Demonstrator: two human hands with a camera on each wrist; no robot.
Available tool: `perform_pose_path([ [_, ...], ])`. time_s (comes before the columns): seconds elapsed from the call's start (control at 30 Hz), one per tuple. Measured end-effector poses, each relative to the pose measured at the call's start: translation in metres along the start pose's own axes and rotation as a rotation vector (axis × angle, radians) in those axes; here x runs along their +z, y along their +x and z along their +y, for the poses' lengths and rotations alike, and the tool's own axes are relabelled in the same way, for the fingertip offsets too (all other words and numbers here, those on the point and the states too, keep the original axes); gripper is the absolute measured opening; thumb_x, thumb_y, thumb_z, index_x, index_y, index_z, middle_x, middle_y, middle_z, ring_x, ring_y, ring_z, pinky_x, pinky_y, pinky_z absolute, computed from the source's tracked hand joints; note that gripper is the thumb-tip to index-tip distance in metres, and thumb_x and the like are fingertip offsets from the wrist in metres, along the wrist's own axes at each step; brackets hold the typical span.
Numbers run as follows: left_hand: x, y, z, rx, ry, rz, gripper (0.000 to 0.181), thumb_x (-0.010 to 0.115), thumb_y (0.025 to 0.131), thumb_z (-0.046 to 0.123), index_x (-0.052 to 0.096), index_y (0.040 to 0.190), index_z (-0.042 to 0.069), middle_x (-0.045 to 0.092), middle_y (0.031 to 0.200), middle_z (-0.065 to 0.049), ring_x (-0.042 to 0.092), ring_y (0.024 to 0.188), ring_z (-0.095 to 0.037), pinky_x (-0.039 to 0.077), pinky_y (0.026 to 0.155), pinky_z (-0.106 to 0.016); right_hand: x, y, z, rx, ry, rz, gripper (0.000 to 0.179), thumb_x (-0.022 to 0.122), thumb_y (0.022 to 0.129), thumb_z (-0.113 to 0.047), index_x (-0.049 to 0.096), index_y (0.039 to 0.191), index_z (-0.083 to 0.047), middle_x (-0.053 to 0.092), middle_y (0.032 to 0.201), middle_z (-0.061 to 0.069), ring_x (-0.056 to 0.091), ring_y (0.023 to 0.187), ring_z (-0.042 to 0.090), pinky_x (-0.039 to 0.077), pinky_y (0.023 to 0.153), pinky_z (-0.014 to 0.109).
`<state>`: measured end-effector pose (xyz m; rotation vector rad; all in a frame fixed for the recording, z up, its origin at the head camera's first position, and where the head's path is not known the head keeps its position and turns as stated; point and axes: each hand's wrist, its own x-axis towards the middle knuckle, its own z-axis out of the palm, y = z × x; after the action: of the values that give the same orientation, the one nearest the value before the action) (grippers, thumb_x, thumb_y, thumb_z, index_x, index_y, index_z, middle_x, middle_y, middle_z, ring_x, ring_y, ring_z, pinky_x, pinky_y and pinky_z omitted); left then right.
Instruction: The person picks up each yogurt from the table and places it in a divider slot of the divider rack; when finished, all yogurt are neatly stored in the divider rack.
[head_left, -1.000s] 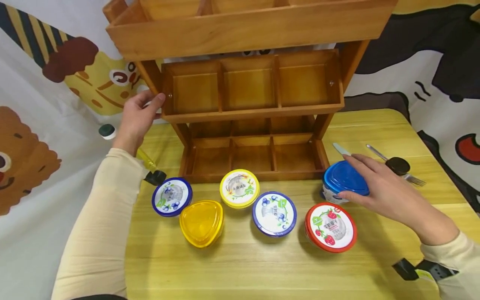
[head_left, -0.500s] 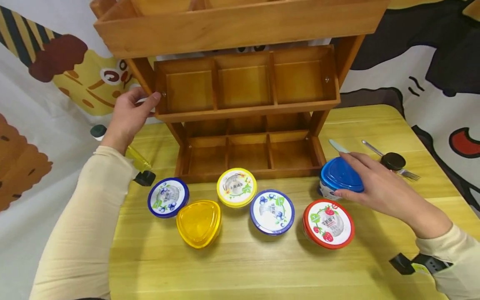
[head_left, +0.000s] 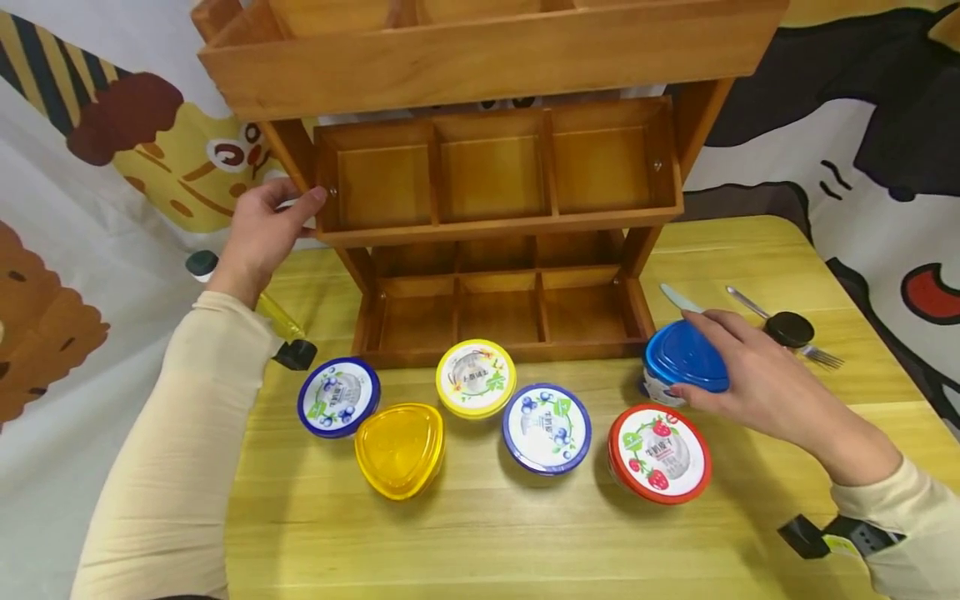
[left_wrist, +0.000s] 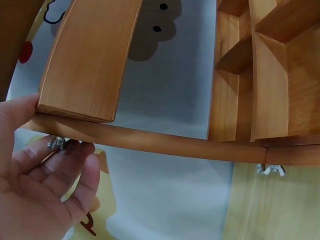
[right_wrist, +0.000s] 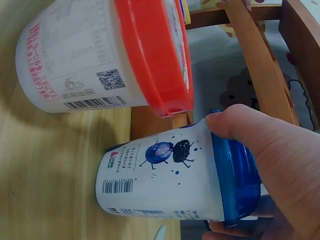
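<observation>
At the left side of the wooden shelf rack, my left hand holds its side frame, thumb by the middle tray's corner. In the left wrist view, the fingers curl under the frame beside a wing nut. My right hand grips the blue-lidded yogurt cup, which stands upright on the table; the right wrist view shows the thumb on its lid rim. Next to it stands a red-lidded tub.
Two blueberry tubs, a yellow-rimmed tub and a yellow-lidded cup stand before the rack. A knife, a fork and a dark round item lie right. A green-capped bottle is at left.
The head view shifts slightly. Both hands keep their places, the left at the rack's side and the right on the blue-lidded yogurt cup.
</observation>
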<state>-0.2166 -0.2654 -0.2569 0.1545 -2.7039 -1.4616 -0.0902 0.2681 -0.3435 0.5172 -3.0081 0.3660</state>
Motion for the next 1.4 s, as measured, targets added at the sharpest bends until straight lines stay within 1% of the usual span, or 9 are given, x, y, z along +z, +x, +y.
perform_pose_path([
  [0.1,-0.001,0.000,0.001,0.001,0.016,0.004,0.043,0.057,0.094,0.054,0.062,0.117,0.017,0.055,0.111,0.011,0.059,0.098,-0.008,0.052,0.093,-0.032,-0.002,-0.002,0.000,-0.020,0.005,0.025,0.096,0.086,0.071,-0.047,0.041,0.146,-0.007,0.045,0.137,0.027,0.052,0.111,0.051,0.051,0.077,0.069],
  [0.2,-0.002,-0.001,0.001,0.003,0.041,0.016,0.043,0.056,0.094,0.055,0.063,0.113,0.017,0.055,0.109,0.010,0.060,0.094,-0.008,0.052,0.088,-0.029,-0.007,-0.003,0.000,-0.035,0.000,0.044,0.098,0.087,0.070,-0.046,0.040,0.147,-0.007,0.045,0.138,0.029,0.051,0.112,0.055,0.051,0.074,0.070],
  [0.33,-0.002,-0.002,0.002,0.009,0.068,0.035,0.042,0.055,0.094,0.056,0.063,0.108,0.017,0.055,0.106,0.009,0.060,0.092,-0.008,0.051,0.082,-0.024,-0.018,-0.004,-0.004,-0.033,-0.005,0.054,0.100,0.087,0.069,-0.045,0.039,0.149,-0.009,0.042,0.141,0.031,0.049,0.112,0.060,0.050,0.071,0.071],
  [0.43,-0.003,-0.002,0.003,0.010,0.075,0.043,0.042,0.054,0.095,0.056,0.062,0.105,0.017,0.054,0.104,0.009,0.060,0.093,-0.011,0.050,0.079,-0.022,-0.028,-0.002,-0.007,-0.039,0.008,0.075,0.100,0.088,0.068,-0.041,0.038,0.149,-0.009,0.042,0.140,0.031,0.050,0.109,0.059,0.051,0.069,0.070],
  [0.63,-0.003,-0.001,0.004,0.003,0.095,0.050,0.043,0.054,0.094,0.058,0.062,0.106,0.017,0.054,0.103,0.009,0.060,0.096,-0.013,0.051,0.082,-0.025,-0.039,0.007,-0.014,-0.047,0.044,0.133,0.099,0.090,0.067,-0.033,0.038,0.149,-0.009,0.043,0.140,0.027,0.052,0.108,0.055,0.051,0.070,0.069],
  [0.83,-0.002,-0.001,0.003,0.006,0.099,0.055,0.045,0.054,0.094,0.058,0.063,0.108,0.016,0.055,0.105,0.009,0.060,0.094,-0.012,0.053,0.084,-0.026,-0.043,0.020,-0.018,-0.027,0.069,0.125,0.100,0.087,0.071,-0.035,0.034,0.152,-0.013,0.039,0.145,0.026,0.049,0.113,0.053,0.051,0.074,0.070],
  [1.0,0.000,-0.002,0.004,0.006,0.113,0.057,0.048,0.053,0.094,0.060,0.062,0.111,0.016,0.055,0.107,0.007,0.059,0.094,-0.013,0.052,0.081,-0.026,-0.041,0.032,-0.021,-0.032,0.108,0.138,0.097,0.085,0.074,-0.035,0.032,0.153,-0.014,0.038,0.147,0.026,0.047,0.118,0.052,0.050,0.077,0.069],
  [1.17,0.001,-0.002,0.003,0.021,0.109,0.059,0.045,0.053,0.095,0.058,0.062,0.107,0.016,0.055,0.102,0.007,0.057,0.092,-0.012,0.052,0.076,-0.021,-0.030,0.044,-0.021,-0.031,0.157,0.153,0.095,0.083,0.077,-0.035,0.032,0.153,-0.012,0.038,0.146,0.027,0.044,0.122,0.052,0.049,0.080,0.070],
  [1.4,0.002,-0.002,0.003,0.043,0.098,0.062,0.041,0.054,0.096,0.055,0.061,0.100,0.015,0.054,0.096,0.005,0.056,0.095,-0.018,0.052,0.071,-0.018,-0.012,0.059,-0.020,-0.035,0.204,0.114,0.094,0.082,0.079,-0.036,0.030,0.154,-0.013,0.036,0.148,0.026,0.045,0.124,0.052,0.048,0.084,0.071],
])
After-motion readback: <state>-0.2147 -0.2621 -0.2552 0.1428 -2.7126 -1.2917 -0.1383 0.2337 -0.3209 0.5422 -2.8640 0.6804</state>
